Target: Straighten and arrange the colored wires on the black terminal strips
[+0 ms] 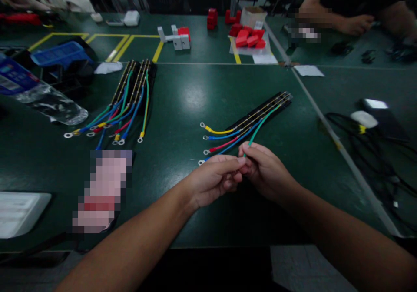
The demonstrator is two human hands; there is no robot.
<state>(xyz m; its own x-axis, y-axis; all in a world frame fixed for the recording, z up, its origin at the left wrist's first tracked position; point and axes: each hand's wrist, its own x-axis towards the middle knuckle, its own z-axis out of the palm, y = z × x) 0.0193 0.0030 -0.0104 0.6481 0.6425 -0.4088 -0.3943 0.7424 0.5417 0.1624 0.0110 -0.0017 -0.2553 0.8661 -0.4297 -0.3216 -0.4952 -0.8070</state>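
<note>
Pinching green plastic-coated wire (259, 126), left hand (216, 177) and right hand (269, 170), between front edge of dark-green counter (176, 105) and black strip (256, 109); hard tug could skew strip.

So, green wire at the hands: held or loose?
Held: the left hand and right hand pinch the green wire; its end is hidden.

Wearer's hands in my feed: two, left hand (216, 177) and right hand (270, 170). Toward the right edge of the table (182, 109): black strip (260, 109), one; yellow wire (221, 131), one; blue wires (221, 138), two; red wire (224, 145), one; green wire (260, 127), one; ring lugs (208, 128) I can see, four. Toward the far left corner: black terminal strips (140, 81), at least two, their wires too crossed for me to count; water bottle (55, 103), one; blue tray (58, 54), one.
</note>
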